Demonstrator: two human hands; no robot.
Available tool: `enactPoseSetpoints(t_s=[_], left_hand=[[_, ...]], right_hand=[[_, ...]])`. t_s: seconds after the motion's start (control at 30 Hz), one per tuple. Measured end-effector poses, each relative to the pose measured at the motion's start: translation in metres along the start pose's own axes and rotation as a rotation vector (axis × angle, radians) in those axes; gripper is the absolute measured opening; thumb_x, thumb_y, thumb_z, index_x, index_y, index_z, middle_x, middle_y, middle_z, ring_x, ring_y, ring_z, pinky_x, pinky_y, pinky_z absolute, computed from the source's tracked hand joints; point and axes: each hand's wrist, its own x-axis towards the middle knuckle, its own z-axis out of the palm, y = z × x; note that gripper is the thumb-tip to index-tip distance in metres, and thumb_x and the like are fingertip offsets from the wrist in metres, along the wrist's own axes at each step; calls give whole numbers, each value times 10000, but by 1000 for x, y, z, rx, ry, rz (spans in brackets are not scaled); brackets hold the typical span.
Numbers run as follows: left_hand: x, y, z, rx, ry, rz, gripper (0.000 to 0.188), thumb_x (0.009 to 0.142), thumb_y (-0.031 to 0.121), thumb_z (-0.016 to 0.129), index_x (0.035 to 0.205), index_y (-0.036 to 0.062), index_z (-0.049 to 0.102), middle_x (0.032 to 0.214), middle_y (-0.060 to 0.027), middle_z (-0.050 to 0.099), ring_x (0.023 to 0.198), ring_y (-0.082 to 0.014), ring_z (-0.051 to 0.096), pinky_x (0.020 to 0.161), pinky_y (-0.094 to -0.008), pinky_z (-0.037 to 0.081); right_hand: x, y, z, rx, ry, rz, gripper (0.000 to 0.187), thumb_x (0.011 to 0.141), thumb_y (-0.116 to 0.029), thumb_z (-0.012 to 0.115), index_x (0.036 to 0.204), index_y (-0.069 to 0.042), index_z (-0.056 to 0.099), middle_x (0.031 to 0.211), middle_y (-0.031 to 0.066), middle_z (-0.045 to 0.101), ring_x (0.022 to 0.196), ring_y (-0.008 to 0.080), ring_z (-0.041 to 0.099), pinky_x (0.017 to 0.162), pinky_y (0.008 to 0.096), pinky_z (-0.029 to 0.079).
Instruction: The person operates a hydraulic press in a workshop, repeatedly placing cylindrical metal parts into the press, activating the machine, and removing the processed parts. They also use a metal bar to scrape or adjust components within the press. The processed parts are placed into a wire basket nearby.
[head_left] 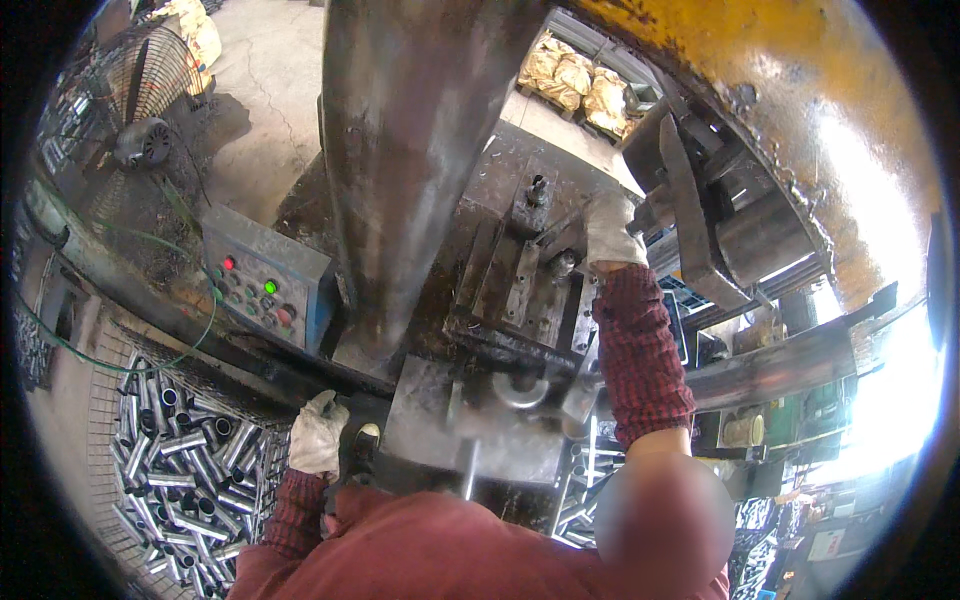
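My right hand [610, 232], in a pale work glove, reaches out over a steel fixture [522, 285] on the machine bed. Its fingers are bent beside the end of a round machine rod [655, 210]; what they hold, if anything, is hidden. Short upright metal posts stand on the fixture, one [563, 263] close to the glove. My left hand [317, 437], gloved too, hangs low at the left, between the wire basket [108, 400] and a bare steel plate [420, 425]. Its fingers look loosely bent, and I cannot make out anything in them. Many shiny cut tubes [185, 480] fill the basket.
A thick steel column [415, 150] rises in front of me. Left of it stands a control box [265, 280] with lit buttons, and a fan [150, 130] behind. A heavy yellow machine frame [800, 90] overhangs the right. Wrapped sacks [570, 80] lie at the back.
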Motion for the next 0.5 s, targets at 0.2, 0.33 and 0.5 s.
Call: enactPoseSetpoints(t_s=[0.2, 0.33, 0.5], left_hand=[[4, -7, 7, -4, 22, 103, 492, 1023, 258, 720, 1402, -54, 686, 1172, -233, 796, 1073, -278, 779, 961, -367, 593], [5, -11, 8, -77, 3, 70, 497, 1019, 257, 731, 1397, -62, 683, 1173, -230, 794, 1066, -274, 776, 959, -370, 594], [0, 2, 3, -68, 30, 7, 487, 1013, 217, 744, 1399, -72, 676, 1228, -224, 779, 1104, -284, 764, 979, -366, 586]], right_hand=[[1, -4, 12, 906, -95, 133, 480, 1120, -391, 609, 1455, -50, 645, 1350, 136, 713, 1279, 252, 674, 1081, 391, 556], [-7, -11, 20, 1916, -258, 62, 555, 1085, -458, 708, 1443, -35, 665, 1307, 124, 733, 1183, 248, 717, 999, 423, 612], [-3, 1, -2, 1155, -191, 38, 529, 1103, -458, 660, 1431, -44, 646, 1267, 88, 723, 1167, 247, 716, 982, 392, 608]])
